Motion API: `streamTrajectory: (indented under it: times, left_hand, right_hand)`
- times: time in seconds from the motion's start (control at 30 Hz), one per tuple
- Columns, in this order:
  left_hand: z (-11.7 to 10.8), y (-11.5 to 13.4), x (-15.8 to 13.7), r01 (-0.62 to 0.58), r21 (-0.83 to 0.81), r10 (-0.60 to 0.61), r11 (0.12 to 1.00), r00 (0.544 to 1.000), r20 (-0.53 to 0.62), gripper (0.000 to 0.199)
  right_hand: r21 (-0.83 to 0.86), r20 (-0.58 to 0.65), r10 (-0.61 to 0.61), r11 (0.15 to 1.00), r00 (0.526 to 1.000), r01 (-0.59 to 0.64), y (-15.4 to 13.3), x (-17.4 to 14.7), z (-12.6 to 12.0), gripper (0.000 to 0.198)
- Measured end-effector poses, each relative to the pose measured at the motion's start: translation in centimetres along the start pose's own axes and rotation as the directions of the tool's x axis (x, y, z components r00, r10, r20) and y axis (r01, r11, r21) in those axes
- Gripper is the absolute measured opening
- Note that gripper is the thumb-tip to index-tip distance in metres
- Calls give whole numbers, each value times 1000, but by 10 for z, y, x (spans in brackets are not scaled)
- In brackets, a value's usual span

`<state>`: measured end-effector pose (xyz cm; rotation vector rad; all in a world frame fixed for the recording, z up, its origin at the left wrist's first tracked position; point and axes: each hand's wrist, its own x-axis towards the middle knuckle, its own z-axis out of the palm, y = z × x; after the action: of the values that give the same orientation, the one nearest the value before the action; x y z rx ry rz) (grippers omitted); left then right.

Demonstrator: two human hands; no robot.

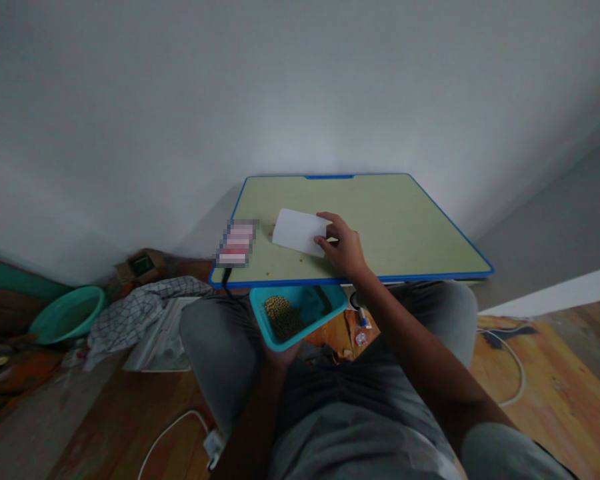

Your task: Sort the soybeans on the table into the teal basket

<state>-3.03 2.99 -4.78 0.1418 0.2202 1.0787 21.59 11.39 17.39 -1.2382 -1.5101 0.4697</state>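
Over the left half of the table (pixel 380 227), my right hand (pixel 344 245) pinches the right end of a white card (pixel 300 230) between thumb and fingers. A few small tan bits, perhaps beans, lie around the card on the tabletop. Below the table's front edge, my left hand (pixel 281 355) grips a turquoise plastic basin (pixel 285 345) from underneath, its fingers mostly hidden. Inside the basin, yellowish beans (pixel 277 307) and dark green beans (pixel 286 325) sit in a heap toward the left.
A blurred-out phone-like object (pixel 236 243) with a black cable lies at the table's left. A turquoise tub (pixel 70 313), a checked cloth (pixel 140 310) and a cardboard box (pixel 141 265) are on the floor to the left. White cables (pixel 520 373) run across the wooden floor.
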Motion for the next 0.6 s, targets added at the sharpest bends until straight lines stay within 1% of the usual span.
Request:
streamTrajectory:
  times: [0.1,0.2,0.27,0.4,0.6]
  left_hand:
    - [9,0,-1,17,1,-17,1000,999,30,66]
    - [9,-1,-2,-14,15,14,1000,1000,-8,65]
    - [6,-1,-2,-32,35,33,999,999,-28,65]
    - [0,0,-1,-14,56,16,998,999,-34,64]
    - [0,0,0,-10,52,11,999,1000,-17,64]
  right_hand:
    - [15,-19,5,1000,1000,-5,-1,0,0,61]
    - [9,-32,4,1000,999,-4,-1,0,0,60]
    - [-7,-14,-2,1000,1000,2,-3,0,0,60]
    - [-12,35,-17,1000,999,17,-6,0,-2,60]
    - [31,81,-29,999,996,27,-10,-2,-3,60]
